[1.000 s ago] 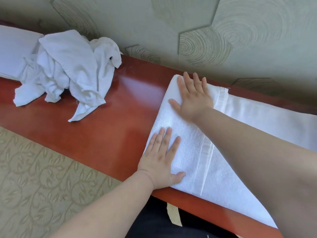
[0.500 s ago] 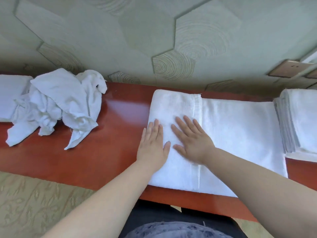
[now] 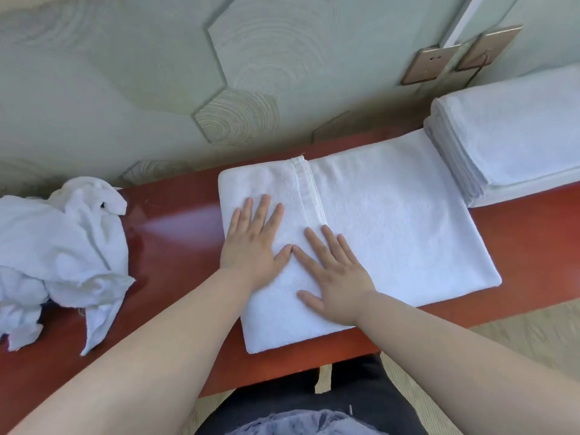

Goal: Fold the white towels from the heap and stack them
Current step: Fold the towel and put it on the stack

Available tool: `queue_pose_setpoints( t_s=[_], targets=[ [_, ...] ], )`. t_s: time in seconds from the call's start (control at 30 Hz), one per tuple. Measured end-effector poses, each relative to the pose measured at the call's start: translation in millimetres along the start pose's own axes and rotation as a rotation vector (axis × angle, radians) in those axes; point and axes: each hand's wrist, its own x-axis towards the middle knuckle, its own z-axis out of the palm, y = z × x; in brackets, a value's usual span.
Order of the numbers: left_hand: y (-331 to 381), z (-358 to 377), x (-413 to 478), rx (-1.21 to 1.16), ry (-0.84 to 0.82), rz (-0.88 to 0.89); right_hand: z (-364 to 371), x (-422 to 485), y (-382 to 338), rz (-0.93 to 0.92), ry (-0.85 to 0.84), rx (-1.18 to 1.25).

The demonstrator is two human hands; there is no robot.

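the red worktop (image 3: 175, 221) carries everything. no basket or bin shows, so the towels lie straight on it. the towel (image 3: 392, 230) in the middle is partly folded, its left end laid over with the hem uppermost; i judge it needs at least one more fold. the stack (image 3: 518, 142) at the right, touching that towel's far corner, is several towels high, so a good share looks done. the heap (image 3: 62, 255) at the left holds crumpled towels yet to do. the left hand (image 3: 251, 246) and right hand (image 3: 335, 277) press flat on the folded part, fingers straight, gripping nothing.

white towel (image 3: 392, 221), red-brown table (image 3: 175, 221), green ring-patterned wall (image 3: 125, 89)
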Motion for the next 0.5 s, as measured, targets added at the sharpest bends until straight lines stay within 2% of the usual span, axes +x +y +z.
queue_pose_setpoints(
  t_s=[0.33, 0.43, 0.5],
  targets=[
    [-85, -2, -30, 0.052, -0.031, -0.015, 13, 40, -82, 0.014, -0.088, 0.050],
    [-66, -10, -17, 0.017, -0.072, -0.012, 8, 31, -66, 0.057, -0.088, 0.042],
    [-35, -12, -1, 0.018, -0.087, 0.030, 5, 16, -40, 0.176, -0.095, 0.007]
  ],
)
